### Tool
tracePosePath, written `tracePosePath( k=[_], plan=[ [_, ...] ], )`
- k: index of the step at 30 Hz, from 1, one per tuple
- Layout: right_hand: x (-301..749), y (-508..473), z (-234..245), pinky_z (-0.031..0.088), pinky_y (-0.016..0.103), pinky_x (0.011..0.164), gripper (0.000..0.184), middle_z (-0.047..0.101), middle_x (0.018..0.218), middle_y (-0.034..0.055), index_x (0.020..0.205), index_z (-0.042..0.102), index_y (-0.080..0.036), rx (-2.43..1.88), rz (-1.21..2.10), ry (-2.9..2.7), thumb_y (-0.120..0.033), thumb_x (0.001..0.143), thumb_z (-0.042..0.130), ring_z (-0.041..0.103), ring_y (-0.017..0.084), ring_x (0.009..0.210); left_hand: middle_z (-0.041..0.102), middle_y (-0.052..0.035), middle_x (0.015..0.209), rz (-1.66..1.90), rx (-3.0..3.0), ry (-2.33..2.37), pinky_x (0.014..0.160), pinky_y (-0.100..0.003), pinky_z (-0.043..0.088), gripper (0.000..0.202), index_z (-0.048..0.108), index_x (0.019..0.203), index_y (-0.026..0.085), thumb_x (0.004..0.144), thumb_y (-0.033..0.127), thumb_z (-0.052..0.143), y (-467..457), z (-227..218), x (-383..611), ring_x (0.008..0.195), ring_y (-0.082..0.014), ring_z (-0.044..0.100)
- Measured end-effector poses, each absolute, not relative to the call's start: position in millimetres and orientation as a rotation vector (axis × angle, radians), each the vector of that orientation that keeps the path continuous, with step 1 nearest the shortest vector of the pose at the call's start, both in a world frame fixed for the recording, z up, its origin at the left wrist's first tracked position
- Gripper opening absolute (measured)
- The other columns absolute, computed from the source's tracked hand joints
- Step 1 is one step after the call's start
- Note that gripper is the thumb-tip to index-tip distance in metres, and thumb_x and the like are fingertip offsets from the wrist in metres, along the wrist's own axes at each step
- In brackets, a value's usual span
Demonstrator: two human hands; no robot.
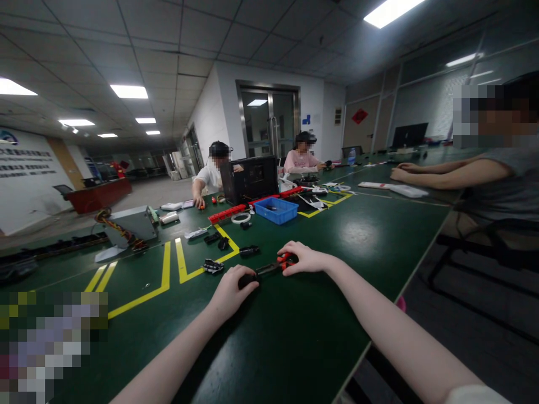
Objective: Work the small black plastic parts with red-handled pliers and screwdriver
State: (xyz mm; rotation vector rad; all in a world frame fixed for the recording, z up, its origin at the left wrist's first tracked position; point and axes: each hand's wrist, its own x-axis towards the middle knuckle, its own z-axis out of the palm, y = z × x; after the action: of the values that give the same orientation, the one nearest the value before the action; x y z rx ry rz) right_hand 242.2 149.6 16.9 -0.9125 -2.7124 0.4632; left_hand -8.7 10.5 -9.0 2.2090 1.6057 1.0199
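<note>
Low over the green table [303, 331], my right hand [305, 257] is closed round the red handles of a pair of pliers [269, 269]. The dark jaws of the pliers point left and reach a small black part [247, 279] in my left hand [231, 289]. The fingers of my left hand are closed on that part; its exact kind is not clear, and whether the jaws grip it I cannot tell. Just beyond my hands lie a black part [249, 250] and a black-and-white piece [213, 266].
Ahead stand a blue bin [276, 216], red strips [227, 214], a white cable coil [241, 218] and a black computer case [251, 179]. A metal box with wires [132, 224] is at left. Yellow tape [166, 269] marks the table. Several people sit around it, one at right [488, 174].
</note>
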Motion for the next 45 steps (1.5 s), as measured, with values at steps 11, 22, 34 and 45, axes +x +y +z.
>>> tracePosePath(
  k=[11,22,34,45],
  plan=[
    [224,145,8,0.041,0.038,0.084,0.047,0.055,0.109,0.0105,0.115,0.057,-0.019,-0.915,0.048,-2.669,-0.054,0.084,0.055,0.05,0.025,0.1,0.066,-0.0056,0.1,1.003,2.277,1.62,0.087,-0.037,0.046,0.02,0.065,0.099,0.02,0.079,0.026,0.065,9,-11,-7,0.095,-0.0224,0.059],
    [215,139,20,0.039,0.033,0.081,0.027,0.054,0.105,0.0087,0.105,0.052,-0.017,-0.689,-0.106,-2.619,-0.023,0.08,0.06,0.049,0.022,0.093,0.064,-0.0062,0.102,0.975,2.3,1.624,0.089,-0.038,0.045,0.018,0.064,0.102,0.021,0.086,0.028,0.059,11,-14,-9,0.097,-0.023,0.058],
    [207,126,21,0.034,0.032,0.078,0.019,0.054,0.098,0.0079,0.088,0.056,-0.018,-0.566,-0.301,-2.693,-0.014,0.07,0.055,0.047,0.021,0.088,0.063,-0.0063,0.098,0.974,2.299,1.655,0.082,-0.037,0.045,0.014,0.061,0.099,0.019,0.09,0.026,0.052,14,-19,-11,0.09,-0.0223,0.056],
    [207,128,21,0.033,0.032,0.079,0.02,0.054,0.099,0.0081,0.089,0.056,-0.018,-0.628,-0.342,-2.681,-0.014,0.069,0.056,0.047,0.021,0.089,0.062,-0.0052,0.097,0.936,2.331,1.644,0.081,-0.036,0.045,0.012,0.059,0.097,0.02,0.09,0.027,0.052,14,-19,-11,0.089,-0.0218,0.056]
  ],
)
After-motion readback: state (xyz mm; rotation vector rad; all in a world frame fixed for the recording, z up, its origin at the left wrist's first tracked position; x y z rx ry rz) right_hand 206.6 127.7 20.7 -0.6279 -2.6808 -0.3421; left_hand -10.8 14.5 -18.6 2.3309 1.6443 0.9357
